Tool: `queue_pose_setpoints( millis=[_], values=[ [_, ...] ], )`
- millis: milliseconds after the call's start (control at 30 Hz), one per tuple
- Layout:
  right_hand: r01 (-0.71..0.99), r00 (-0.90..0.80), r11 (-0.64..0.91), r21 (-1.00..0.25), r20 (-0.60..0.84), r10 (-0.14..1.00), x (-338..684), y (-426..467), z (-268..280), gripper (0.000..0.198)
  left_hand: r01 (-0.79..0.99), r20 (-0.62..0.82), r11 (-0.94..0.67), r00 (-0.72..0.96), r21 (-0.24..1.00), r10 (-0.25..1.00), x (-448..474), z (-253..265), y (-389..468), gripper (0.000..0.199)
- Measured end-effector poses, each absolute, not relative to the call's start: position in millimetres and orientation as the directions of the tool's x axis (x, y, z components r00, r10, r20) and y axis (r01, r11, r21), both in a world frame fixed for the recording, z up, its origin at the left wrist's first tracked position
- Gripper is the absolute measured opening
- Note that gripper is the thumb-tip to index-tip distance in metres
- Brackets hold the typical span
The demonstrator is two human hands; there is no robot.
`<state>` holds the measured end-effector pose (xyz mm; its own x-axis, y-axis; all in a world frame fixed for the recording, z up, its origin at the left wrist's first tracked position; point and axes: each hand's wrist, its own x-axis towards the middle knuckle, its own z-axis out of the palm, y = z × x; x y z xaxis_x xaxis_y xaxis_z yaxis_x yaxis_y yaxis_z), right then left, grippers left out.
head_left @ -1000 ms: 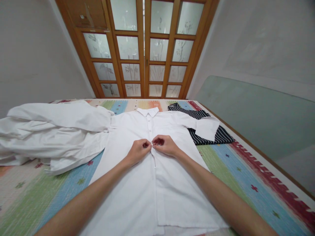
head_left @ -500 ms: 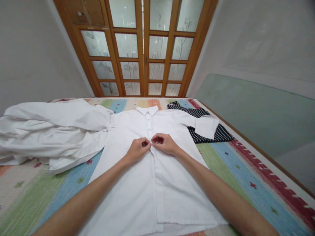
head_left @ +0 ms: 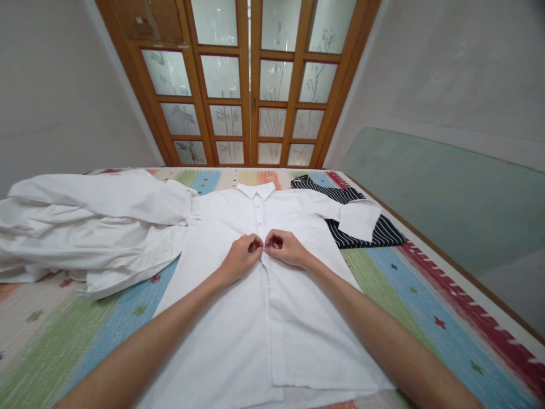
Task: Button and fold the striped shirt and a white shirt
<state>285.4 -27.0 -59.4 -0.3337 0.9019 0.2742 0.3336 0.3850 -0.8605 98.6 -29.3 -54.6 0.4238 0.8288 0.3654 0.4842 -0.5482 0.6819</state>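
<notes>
A white button-up shirt (head_left: 221, 341) lies face up and spread flat, its collar (head_left: 256, 191) pointing away from me. Both hands meet at the middle of its front placket. My left hand (head_left: 242, 255) pinches the placket edge between thumb and forefinger. Close against it, my right hand (head_left: 286, 249) pinches the other side of the same spot. The fingertips hide whatever button or buttonhole is between them. Above the hands the placket lies closed with small buttons (head_left: 259, 215) showing. Below them the two front edges hang apart, and one small button (head_left: 268, 286) shows.
A crumpled white garment (head_left: 102, 227) is heaped at the left, touching the shirt's sleeve side. A black-and-white striped garment (head_left: 385, 232) lies folded under the right sleeve (head_left: 361, 218). Beneath everything is a colourful striped bedcover (head_left: 114, 318). A pale green headboard-like panel (head_left: 447, 199) borders the right.
Both hands stay pinched at the same place on the placket, with only slight finger movement. The view has shifted very slightly.
</notes>
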Motion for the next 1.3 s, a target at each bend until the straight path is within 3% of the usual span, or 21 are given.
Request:
queue_pose_setpoints(
  millis=[233, 367, 667, 833, 1033, 1300],
  values=[
    [0.443, -0.28, 0.497, -0.746, 0.411, 0.867, 284, -26, -60, 0.019, 0.521, 0.429, -0.621, 0.451, 0.585, 0.783, 98, -58, -29, 0.015],
    [0.512, -0.37, 0.615, -0.6, 0.493, 0.788, 282, -28, -61, 0.021, 0.596, 0.452, -0.62, 0.427, 0.511, 0.783, 98, -62, -29, 0.021],
    [0.633, -0.503, 0.717, -0.292, 0.55, 0.667, 279, -37, -64, 0.016, 0.765, 0.339, -0.598, 0.511, 0.239, 0.79, 100, -66, -36, 0.038],
    [0.688, -0.546, 0.704, -0.178, 0.513, 0.663, 281, -55, -69, 0.029, 0.772, 0.244, -0.621, 0.582, 0.134, 0.776, 90, -64, -45, 0.045],
    [0.631, -0.621, 0.764, -0.13, 0.505, 0.599, 291, -94, -68, 0.034, 0.701, 0.184, -0.709, 0.688, 0.083, 0.702, 68, -61, -68, 0.051],
    [0.58, -0.68, 0.769, -0.268, 0.361, 0.638, 285, -142, -38, 0.024, 0.595, 0.083, -0.792, 0.79, 0.133, 0.607, 45, -48, -122, 0.066]
  ],
)
